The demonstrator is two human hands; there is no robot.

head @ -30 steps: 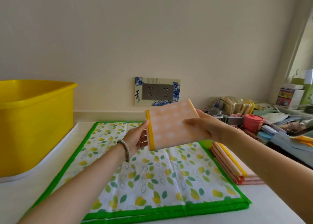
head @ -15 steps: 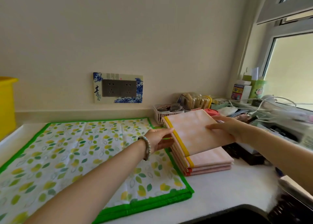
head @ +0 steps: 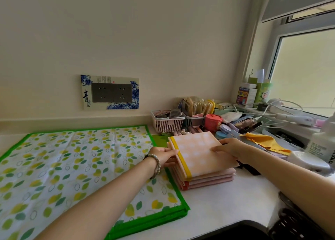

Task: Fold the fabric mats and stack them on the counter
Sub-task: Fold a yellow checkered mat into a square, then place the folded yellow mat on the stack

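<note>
Mat (head: pixel 199 154): atop the stack (head: pixel 208 180), skewed.
Left hand (head: pixel 164 156): pinches mat's yellow edge, left of stack.
Right hand (head: pixel 230 148): fingers flat on mat, thumb hidden, right of stack.

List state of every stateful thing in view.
top mat, folded, on top of stack
stack, folded mats on counter
leaf-print mat, spread flat, unfolded
left hand, pinches top mat's yellow edge
right hand, fingers on top mat's right side; grip unclear
red jar, lid on
</note>
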